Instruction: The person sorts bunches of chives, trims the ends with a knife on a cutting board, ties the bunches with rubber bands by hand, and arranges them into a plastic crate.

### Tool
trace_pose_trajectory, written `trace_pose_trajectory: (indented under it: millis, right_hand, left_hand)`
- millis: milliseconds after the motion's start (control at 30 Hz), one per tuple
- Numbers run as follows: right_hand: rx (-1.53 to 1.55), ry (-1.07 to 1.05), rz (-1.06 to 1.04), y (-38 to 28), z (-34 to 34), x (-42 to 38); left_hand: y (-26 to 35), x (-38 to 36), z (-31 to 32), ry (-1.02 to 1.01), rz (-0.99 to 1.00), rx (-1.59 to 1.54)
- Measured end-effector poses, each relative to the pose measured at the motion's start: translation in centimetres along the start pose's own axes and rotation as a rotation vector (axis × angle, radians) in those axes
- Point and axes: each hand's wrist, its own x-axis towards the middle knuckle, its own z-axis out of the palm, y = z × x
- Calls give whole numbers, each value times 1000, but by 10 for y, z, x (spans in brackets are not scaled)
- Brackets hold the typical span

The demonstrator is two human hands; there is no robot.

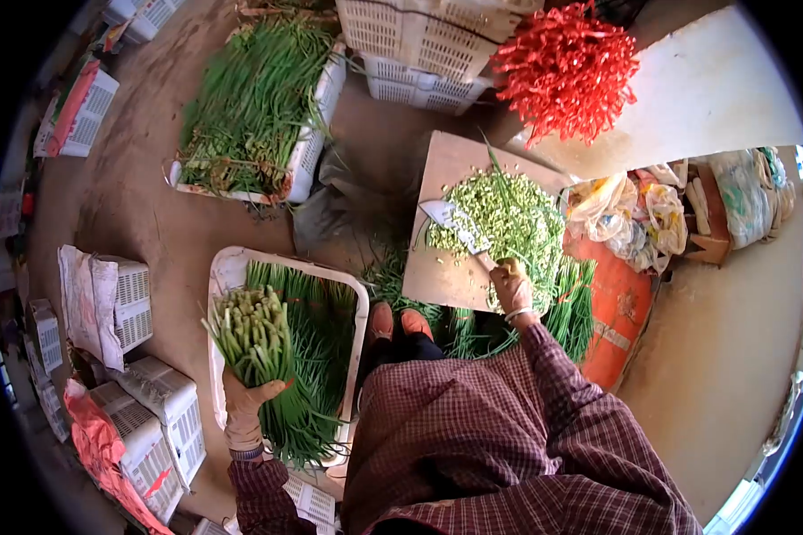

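Observation:
My left hand (245, 410), in a pale glove, is closed round a bunch of green stalks (257, 334) above a white crate (362, 330). The bunch's pale cut ends point up and away from me, and its leafy ends hang over the crate's near side. My right hand (513, 287) grips the handle of a kitchen knife (458, 223). Its broad blade lies over chopped green pieces (517, 209) on a light board (442, 169). In the crate lie more long green stalks (317, 312).
Another white crate (317, 116) heaped with greens (254, 89) stands at the far left. Stacked crates (419, 36) and a red bundle of ties (567, 71) are at the back. Plastic bags (629, 214) lie at right. Boxy crates (161, 401) line the left.

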Motion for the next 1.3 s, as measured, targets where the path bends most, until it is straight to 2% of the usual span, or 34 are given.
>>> trace_pose_trajectory:
  millis: [33,67,100,133,200,233,267,333,367,400,467,600,633,700,800,833,900,967,1000,1067,1133,1167,1200,1267,1300]
  right_hand:
    - [-103,58,-70,39,11,13]
    - [-204,119,-144,69,26,23]
    - [-292,95,-87,70,29,28]
    - [-240,63,-39,71,35,30]
    - [-356,16,-144,72,47,34]
    - [-390,80,-204,84,59,40]
    - [-384,144,-183,95,69,49]
    - [-374,116,-222,87,61,47]
    - [-350,131,-274,84,57,46]
    - [-317,153,-290,89,56,47]
    - [-193,65,-249,99,47,42]
    - [38,38,-85,78,31,12]
    - [205,14,-9,71,30,1]
    - [312,-93,-46,76,43,-18]
    - [331,-299,-212,75,75,-33]
    - [145,-393,-249,75,74,-31]
    - [292,-499,-126,71,81,-19]
    - [279,-461,-133,89,95,-3]
    - [203,-380,-222,104,98,6]
    - [86,-445,-75,103,71,24]
    - [182,-282,23,109,49,36]
    - [112,-251,5,118,40,44]
    - [73,-162,-61,125,34,47]
    - [209,-152,49,115,14,44]
    - [371,-140,190,108,8,38]
  left_hand:
    - [12,5,10,-109,-188,23]
    - [7,9,15,-199,-192,91]
    - [7,14,28,-200,-209,53]
    - [4,20,42,-200,-228,15]
    - [-7,30,53,-255,-267,33]
    - [-13,34,58,-294,-302,39]
    - [-15,38,62,-303,-309,54]
    - [-17,48,73,-355,-318,205]
    - [-16,52,83,-346,-372,80]
    - [-15,56,90,-350,-375,92]
    - [-11,64,101,-392,-367,235]
    - [-11,72,123,-406,-286,372]
    - [-13,72,128,-395,-251,379]
    - [-16,74,138,-390,-232,429]
    - [-6,80,158,-386,-190,550]
    - [-2,82,166,-387,-188,558]
    - [4,88,178,-398,-167,637]
    - [1,98,190,-417,-139,726]
    - [-2,104,195,-439,-110,805]
    - [-8,118,211,-482,-37,814]
    - [-15,130,233,-474,49,924]
    - [-21,138,243,-494,34,984]
    - [-29,146,253,-498,133,1030]
    - [-32,159,281,-487,180,1090]
    - [-34,163,295,-470,213,1124]
